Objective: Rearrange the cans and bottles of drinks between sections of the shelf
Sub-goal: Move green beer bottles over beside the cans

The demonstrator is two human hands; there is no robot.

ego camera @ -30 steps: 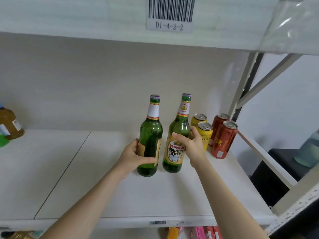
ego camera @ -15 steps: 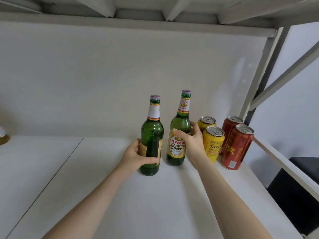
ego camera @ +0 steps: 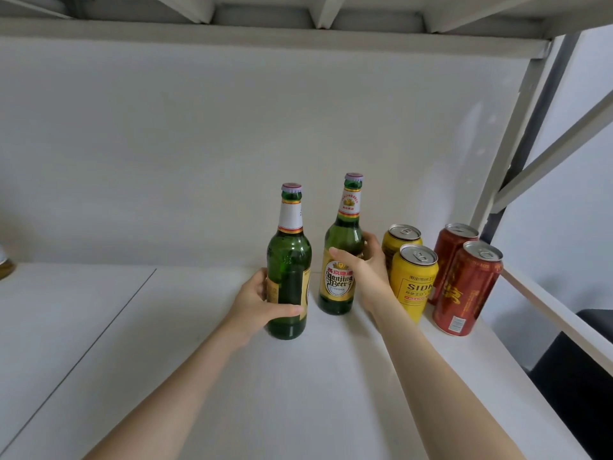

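Both beer bottles now stand deeper; my left hand (ego camera: 257,298) clasps the plain-backed bottle (ego camera: 288,260), right hand (ego camera: 366,272) the Yanjing bottle (ego camera: 340,254), beside yellow cans (ego camera: 413,277).

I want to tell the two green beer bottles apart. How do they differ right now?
The left bottle shows mostly bare green glass, its label turned aside; the right bottle faces its yellow label forward. The left hand takes a low grip on the left bottle; the right hand holds the right bottle at mid-body. The right bottle stands further back. Both are upright, capped and green.
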